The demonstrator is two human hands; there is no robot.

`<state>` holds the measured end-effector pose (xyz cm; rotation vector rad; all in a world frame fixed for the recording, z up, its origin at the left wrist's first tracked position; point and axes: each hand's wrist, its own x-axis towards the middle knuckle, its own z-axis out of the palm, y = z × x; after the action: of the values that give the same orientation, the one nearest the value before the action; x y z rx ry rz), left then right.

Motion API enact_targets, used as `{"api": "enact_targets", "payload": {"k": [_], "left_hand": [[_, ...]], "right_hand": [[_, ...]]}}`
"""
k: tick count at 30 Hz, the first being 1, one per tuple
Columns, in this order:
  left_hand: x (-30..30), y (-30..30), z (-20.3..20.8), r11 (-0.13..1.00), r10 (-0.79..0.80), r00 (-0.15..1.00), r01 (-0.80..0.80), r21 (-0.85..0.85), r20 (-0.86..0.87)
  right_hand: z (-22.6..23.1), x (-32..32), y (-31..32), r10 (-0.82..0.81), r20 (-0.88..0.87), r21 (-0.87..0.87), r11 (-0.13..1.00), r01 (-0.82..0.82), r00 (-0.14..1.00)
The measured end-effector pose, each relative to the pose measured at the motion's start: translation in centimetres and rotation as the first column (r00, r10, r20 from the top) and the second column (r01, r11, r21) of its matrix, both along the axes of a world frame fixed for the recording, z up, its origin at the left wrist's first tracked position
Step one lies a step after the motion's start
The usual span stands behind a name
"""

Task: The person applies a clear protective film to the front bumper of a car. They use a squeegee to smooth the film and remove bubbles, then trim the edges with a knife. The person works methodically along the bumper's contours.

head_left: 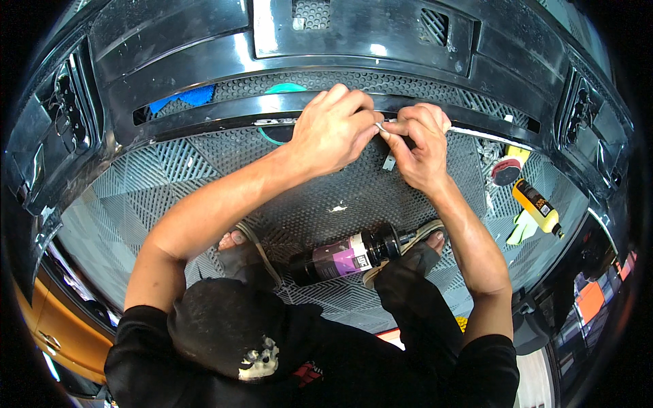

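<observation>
Both my hands meet at the lower edge of a glossy black car bumper (pixel 183 58), right of its middle. My left hand (pixel 332 132) is closed, its thumb and fingertips pinching one end of a small whitish strip (pixel 379 127). On the other side, my right hand (pixel 423 144) pinches the same piece between thumb and bent forefinger. What the strip is made of I cannot make out. Below the right thumb shows a flat grey piece (pixel 389 162), partly covered by the hand. A pale line (pixel 476 134) runs along the bumper's edge to the right.
A large black bottle (pixel 326 262) with a purple label lies between my feet on the grey grid floor (pixel 163 166). At right are a yellow bottle (pixel 537 205), a maroon-rimmed round pad (pixel 507 171) and a light green cloth (pixel 522 228). Behind the bumper's lower bar lies a blue cloth (pixel 194 96).
</observation>
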<state>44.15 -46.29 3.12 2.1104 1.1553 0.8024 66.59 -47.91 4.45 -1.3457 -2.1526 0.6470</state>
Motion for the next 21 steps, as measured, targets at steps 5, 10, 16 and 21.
{"api": "enact_targets", "payload": {"k": [5, 10, 16, 21], "left_hand": [[-0.3, -0.1, -0.9, 0.995, -0.065, 0.997, 0.062, 0.084, 0.035], [-0.3, -0.3, -1.3, 0.996, -0.03, 0.992, 0.02, 0.084, 0.122], [-2.0, -0.1, -0.8, 0.957, -0.236, 0.963, 0.207, 0.203, 0.133], [-2.2, -0.3, 1.5, 0.938, -0.253, 0.967, 0.238, 0.251, 0.027]], "right_hand": [[0.6, 0.4, 0.2, 0.04, -0.013, -0.034, 0.999, -0.04, 0.999], [0.3, 0.7, -0.2, -0.037, -0.074, -0.145, 0.989, 0.026, 0.997], [1.2, 0.9, 0.3, 0.055, 0.041, -0.179, 0.983, -0.047, 0.998], [2.5, 0.7, 0.8, 0.071, 0.235, -0.189, 0.982, -0.026, 0.969]]}}
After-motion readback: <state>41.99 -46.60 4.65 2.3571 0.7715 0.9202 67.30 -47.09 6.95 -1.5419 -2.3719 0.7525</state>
